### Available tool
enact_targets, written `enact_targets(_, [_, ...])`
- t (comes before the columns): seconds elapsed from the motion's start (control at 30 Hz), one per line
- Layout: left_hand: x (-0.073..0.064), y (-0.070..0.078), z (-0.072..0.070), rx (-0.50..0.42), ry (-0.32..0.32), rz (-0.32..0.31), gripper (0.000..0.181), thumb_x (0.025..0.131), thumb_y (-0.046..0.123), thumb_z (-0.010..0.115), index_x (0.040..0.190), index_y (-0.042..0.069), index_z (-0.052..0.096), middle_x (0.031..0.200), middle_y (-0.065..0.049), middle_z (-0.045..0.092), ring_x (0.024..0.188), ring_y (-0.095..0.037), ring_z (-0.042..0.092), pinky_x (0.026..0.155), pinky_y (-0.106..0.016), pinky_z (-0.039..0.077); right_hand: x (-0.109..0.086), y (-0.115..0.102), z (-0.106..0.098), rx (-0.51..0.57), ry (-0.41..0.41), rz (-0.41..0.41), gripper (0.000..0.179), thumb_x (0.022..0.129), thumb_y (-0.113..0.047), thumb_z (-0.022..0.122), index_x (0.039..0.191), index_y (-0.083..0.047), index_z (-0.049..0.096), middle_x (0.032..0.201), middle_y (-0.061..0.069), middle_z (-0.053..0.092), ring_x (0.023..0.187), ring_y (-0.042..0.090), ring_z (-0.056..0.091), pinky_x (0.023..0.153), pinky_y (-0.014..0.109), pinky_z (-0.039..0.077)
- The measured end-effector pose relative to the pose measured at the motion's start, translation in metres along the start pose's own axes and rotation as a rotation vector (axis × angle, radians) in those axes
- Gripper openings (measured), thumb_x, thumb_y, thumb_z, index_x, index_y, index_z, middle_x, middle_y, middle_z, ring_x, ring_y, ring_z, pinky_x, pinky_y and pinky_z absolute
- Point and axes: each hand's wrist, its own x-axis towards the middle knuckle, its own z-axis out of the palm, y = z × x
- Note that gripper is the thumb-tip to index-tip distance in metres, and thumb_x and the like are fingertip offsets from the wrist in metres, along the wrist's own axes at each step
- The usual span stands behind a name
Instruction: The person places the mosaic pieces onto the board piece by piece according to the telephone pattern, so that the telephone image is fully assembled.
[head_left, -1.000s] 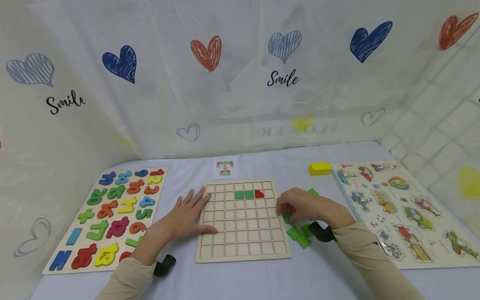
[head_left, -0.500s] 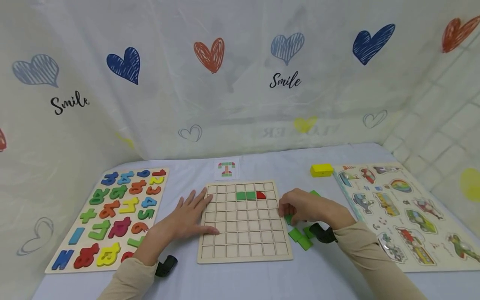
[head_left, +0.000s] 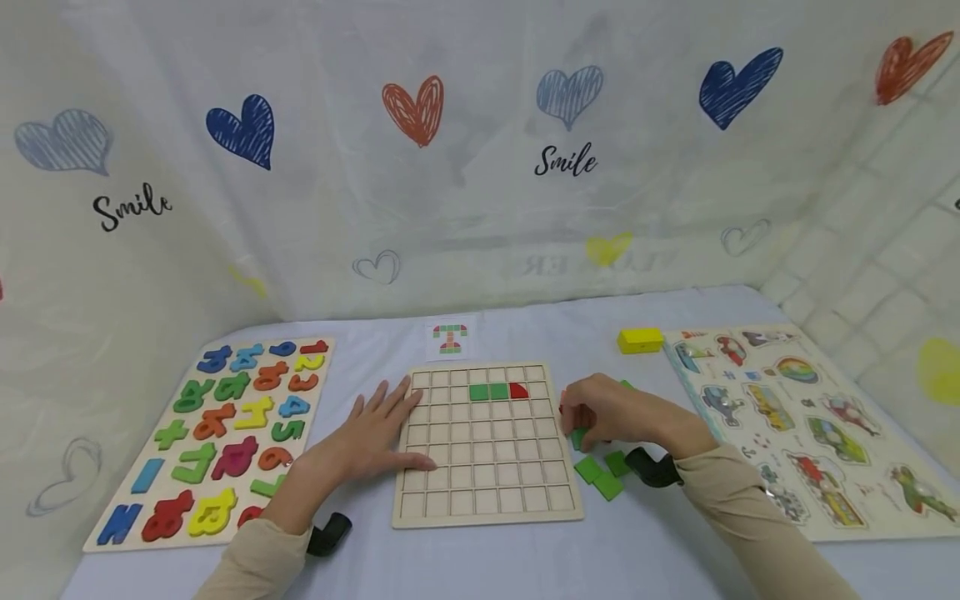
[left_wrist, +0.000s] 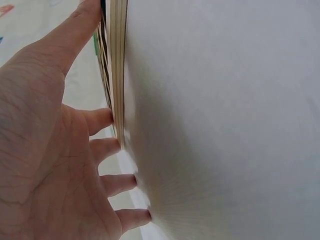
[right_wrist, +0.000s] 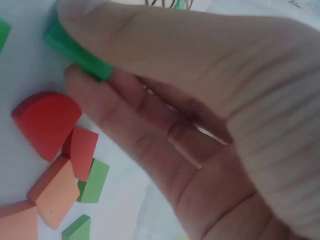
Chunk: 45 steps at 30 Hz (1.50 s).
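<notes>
My left hand [head_left: 367, 437] lies spread at the left edge of a wooden grid board [head_left: 491, 479], its thumb over the lower cells and its fingertips along the edge. On the board, two green square tiles [head_left: 489, 392] and a red quarter-round tile [head_left: 518, 390] sit in one row. Beyond the board's right edge, my right hand [head_left: 611, 408] pinches a green tile [right_wrist: 77, 52] between thumb and fingers. Close to that hand lie a red quarter-round piece [right_wrist: 50, 120], another red piece [right_wrist: 84, 152] and orange tiles [right_wrist: 55, 192], mostly hidden in the head view.
Loose green tiles [head_left: 609, 485] lie right of the board. A pattern card [head_left: 450, 339] is behind it, and yellow blocks [head_left: 640, 341] stand back right. A number puzzle [head_left: 217, 433] fills the left side, a vehicle picture puzzle [head_left: 810, 433] the right.
My right hand has shifted slightly right, away from the board's edge, and a bit of red shows beside its fingers. The left hand stays in place on the board.
</notes>
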Motion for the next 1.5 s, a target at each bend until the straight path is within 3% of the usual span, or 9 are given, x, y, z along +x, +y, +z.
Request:
enact_targets(0.2, [-0.003,0.0,-0.002,-0.015,0.004,-0.011,0.112,0.086,0.074,0.069,0.166,0.008,0.026,0.175,-0.017,0.011,0.158,-0.05,0.005,0.121,-0.073,0.007,0.001,0.006,-0.003,0.037,-0.004,0.005,0.023,0.077,0.006,0.088,0.089,-0.008,0.074,0.086,-0.005,0.069,0.073,0.005,0.06,0.066,0.025,0.056])
enact_targets(0.37, [-0.004,0.002,-0.003,-0.016,0.002,-0.004,0.111,0.087,0.073,0.068,0.166,0.008,0.026,0.175,-0.018,0.01,0.158,-0.05,0.005,0.121,-0.073,0.007,0.0,0.011,-0.008,0.031,-0.002,-0.029,0.02,0.081,0.003,0.087,0.093,-0.009,0.076,0.091,-0.006,0.073,0.08,0.006,0.063,0.075,0.026,0.058])
enact_targets(0.57, [-0.004,0.003,-0.003,-0.017,0.004,-0.009,0.111,0.087,0.073,0.069,0.166,0.008,0.027,0.175,-0.017,0.012,0.158,-0.049,0.006,0.121,-0.073,0.008,0.008,0.01,-0.015,0.051,0.055,-0.048,0.018,0.085,0.003,0.084,0.095,-0.009,0.076,0.094,-0.004,0.073,0.084,0.008,0.066,0.078,0.029,0.061])
enact_targets(1.07, [0.001,0.0,0.001,-0.003,0.014,-0.007,0.111,0.087,0.075,0.068,0.167,0.01,0.026,0.175,-0.015,0.01,0.159,-0.047,0.004,0.122,-0.072,0.007,0.071,-0.023,-0.006,0.08,0.232,-0.269,0.015,0.089,0.007,0.078,0.103,0.0,0.079,0.102,0.013,0.072,0.092,0.022,0.074,0.083,0.027,0.061])
enact_targets(1.27, [0.001,0.0,0.001,-0.005,0.016,-0.01,0.111,0.086,0.075,0.068,0.167,0.01,0.027,0.175,-0.016,0.01,0.158,-0.049,0.005,0.121,-0.073,0.008,0.096,-0.026,0.01,0.05,0.298,-0.292,0.018,0.09,0.008,0.076,0.106,0.001,0.078,0.103,0.01,0.072,0.095,0.023,0.072,0.083,0.026,0.061])
enact_targets(1.5, [0.001,-0.001,0.001,-0.003,0.003,-0.017,0.111,0.087,0.075,0.068,0.167,0.012,0.026,0.175,-0.015,0.01,0.159,-0.047,0.004,0.122,-0.071,0.007,0.11,-0.026,0.028,-0.001,0.335,-0.291,0.016,0.092,0.006,0.075,0.108,0.003,0.078,0.102,0.009,0.072,0.095,0.022,0.072,0.083,0.023,0.059])
